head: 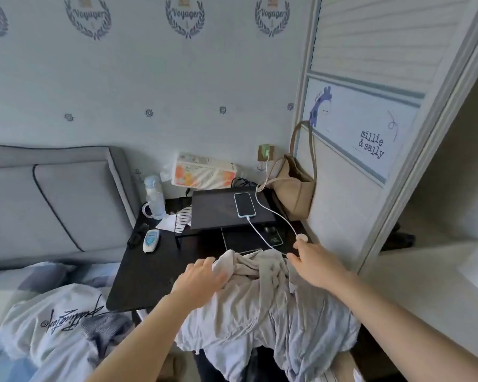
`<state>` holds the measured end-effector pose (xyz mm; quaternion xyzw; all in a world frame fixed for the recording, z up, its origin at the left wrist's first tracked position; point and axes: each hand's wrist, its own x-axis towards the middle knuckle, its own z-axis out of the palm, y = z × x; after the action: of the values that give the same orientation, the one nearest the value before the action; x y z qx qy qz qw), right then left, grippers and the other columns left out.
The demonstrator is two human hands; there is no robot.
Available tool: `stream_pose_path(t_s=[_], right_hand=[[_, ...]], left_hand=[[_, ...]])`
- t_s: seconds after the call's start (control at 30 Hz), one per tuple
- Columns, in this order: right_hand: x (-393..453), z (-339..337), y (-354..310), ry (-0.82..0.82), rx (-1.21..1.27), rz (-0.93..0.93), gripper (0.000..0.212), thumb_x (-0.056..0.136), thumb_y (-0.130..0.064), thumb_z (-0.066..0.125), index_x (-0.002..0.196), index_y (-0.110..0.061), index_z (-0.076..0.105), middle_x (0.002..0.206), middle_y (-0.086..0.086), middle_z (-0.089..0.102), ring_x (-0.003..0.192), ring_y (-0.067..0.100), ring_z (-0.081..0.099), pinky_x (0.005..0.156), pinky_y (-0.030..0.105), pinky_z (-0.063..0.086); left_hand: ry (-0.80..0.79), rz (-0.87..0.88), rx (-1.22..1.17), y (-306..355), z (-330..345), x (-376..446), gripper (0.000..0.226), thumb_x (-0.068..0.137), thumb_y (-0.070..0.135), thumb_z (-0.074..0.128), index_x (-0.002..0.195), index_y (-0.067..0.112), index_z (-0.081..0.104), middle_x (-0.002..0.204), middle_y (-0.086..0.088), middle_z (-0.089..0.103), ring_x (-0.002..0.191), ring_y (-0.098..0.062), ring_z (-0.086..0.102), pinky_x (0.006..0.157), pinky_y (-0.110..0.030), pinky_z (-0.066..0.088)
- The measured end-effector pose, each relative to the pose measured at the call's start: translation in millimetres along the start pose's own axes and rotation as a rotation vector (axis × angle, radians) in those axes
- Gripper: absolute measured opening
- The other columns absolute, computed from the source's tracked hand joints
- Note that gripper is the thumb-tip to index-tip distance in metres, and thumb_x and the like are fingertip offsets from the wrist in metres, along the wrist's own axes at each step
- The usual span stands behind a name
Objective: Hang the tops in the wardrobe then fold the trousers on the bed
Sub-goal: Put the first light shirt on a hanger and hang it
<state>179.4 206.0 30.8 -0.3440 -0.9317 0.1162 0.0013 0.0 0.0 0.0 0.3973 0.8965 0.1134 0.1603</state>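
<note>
a soft, crumpled heap of pale clothes drapes over the front edge of the black bedside table. the left hand lies on the heap's left side, fingers touching the cloth; whether it grips i cannot tell. the right hand hovers at the heap's far right, fingers loosely spread, holding nothing. a glossy phone lies on a flat dark slab near the table's back edge. the louvred wardrobe door stands right; a rumpled bed left.

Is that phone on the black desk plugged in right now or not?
Plugged in: a white cable runs from the phone up to the green charger in the wall socket.
</note>
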Motion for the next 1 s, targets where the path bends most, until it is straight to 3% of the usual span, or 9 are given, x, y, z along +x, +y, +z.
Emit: stream_pose_path(t_s=[0.1,0.2,0.27,0.37,0.5,0.67,0.73,0.83,1.0], right_hand=[[44.3,17.7,11.1,-0.275,0.123,0.223,0.044,0.094,-0.056,0.030,0.074,-0.019,0.043,0.080,0.004,0.051,0.086,0.028,0.056,0.058,0.029,0.036],[75.3,30.7,11.1,-0.378,0.306,0.428,0.069,0.088,-0.065,0.028,0.115,-0.009,0.056,0.119,0.014,0.057,0.108,0.030,0.054,0.078,0.033,0.043],[83.7,38.2,5.2,-0.412,0.380,0.501,0.082,0.087,-0.071,0.032,0.141,-0.009,0.041,0.141,0.012,0.046,0.125,0.029,0.047,0.095,0.035,0.040],[94.9,48.9,-2.6,-0.488,0.397,0.525,0.081,0.087,-0.070,0.040,0.138,-0.007,0.042,0.138,0.011,0.049,0.120,0.027,0.051,0.092,0.033,0.042],[105.7,66.4,-5.2,-0.369,0.326,0.471,0.022,0.089,-0.033,0.055,0.082,-0.012,0.053,0.100,0.009,0.063,0.092,0.026,0.059,0.067,0.027,0.041],[106.4,49.5,-6.4,-0.174,0.547,0.478,0.030,0.086,-0.013,0.049,0.059,-0.016,0.038,0.061,0.002,0.039,0.061,0.020,0.039,0.049,0.029,0.023],[101.4,32.4,-7.4,-0.033,0.638,0.433,0.038,0.087,-0.007,0.047,0.056,-0.018,0.027,0.058,0.000,0.030,0.055,0.016,0.027,0.050,0.029,0.017],[87.1,6.1,-4.2,0.158,0.790,0.406,0.032,0.093,-0.013,0.051,0.063,-0.003,0.044,0.065,0.004,0.039,0.059,0.015,0.035,0.054,0.028,0.023],[44.2,-45.2,5.0,0.329,1.013,0.322,0.022,0.096,-0.019,0.053,0.091,0.000,0.062,0.085,0.020,0.062,0.079,0.033,0.057,0.071,0.032,0.041]], left_hand=[[-0.162,-0.028,-0.053,-5.1,6.2,35.3,0.049,0.100,0.048,0.033,0.142,0.023,0.037,0.135,-0.002,0.048,0.128,-0.031,0.045,0.106,-0.044,0.038],[-0.342,-0.122,-0.205,1.2,11.3,71.9,0.072,0.091,0.073,0.022,0.150,0.031,0.024,0.148,-0.001,0.044,0.135,-0.026,0.041,0.110,-0.039,0.027],[-0.433,-0.117,-0.320,11.8,15.2,89.8,0.084,0.089,0.076,0.028,0.155,0.026,0.012,0.158,-0.003,0.029,0.143,-0.026,0.032,0.115,-0.038,0.023],[-0.538,-0.092,-0.468,23.4,19.2,109.9,0.080,0.094,0.052,0.049,0.156,0.024,0.008,0.161,-0.007,0.014,0.143,-0.029,0.028,0.113,-0.033,0.028],[-0.483,-0.149,-0.359,27.4,26.8,124.5,0.073,0.078,0.039,0.059,0.142,0.014,0.033,0.137,-0.006,0.048,0.116,-0.025,0.052,0.102,-0.038,0.043],[-0.327,-0.179,-0.534,28.3,34.9,134.2,0.029,0.092,0.029,0.052,0.117,0.013,0.055,0.116,-0.003,0.059,0.103,-0.022,0.058,0.089,-0.035,0.051],[-0.277,-0.201,-0.638,27.4,28.4,132.8,0.023,0.094,0.026,0.051,0.115,0.017,0.050,0.109,0.001,0.055,0.099,-0.019,0.057,0.080,-0.031,0.050],[-0.217,-0.243,-0.822,26.0,10.2,124.9,0.012,0.091,0.012,0.051,0.092,0.005,0.061,0.090,-0.009,0.063,0.078,-0.019,0.059,0.065,-0.028,0.051],[-0.129,-0.311,-1.008,31.8,-32.2,96.4,0.021,0.087,-0.005,0.052,0.078,0.001,0.070,0.083,-0.023,0.069,0.074,-0.030,0.064,0.076,-0.043,0.057]])
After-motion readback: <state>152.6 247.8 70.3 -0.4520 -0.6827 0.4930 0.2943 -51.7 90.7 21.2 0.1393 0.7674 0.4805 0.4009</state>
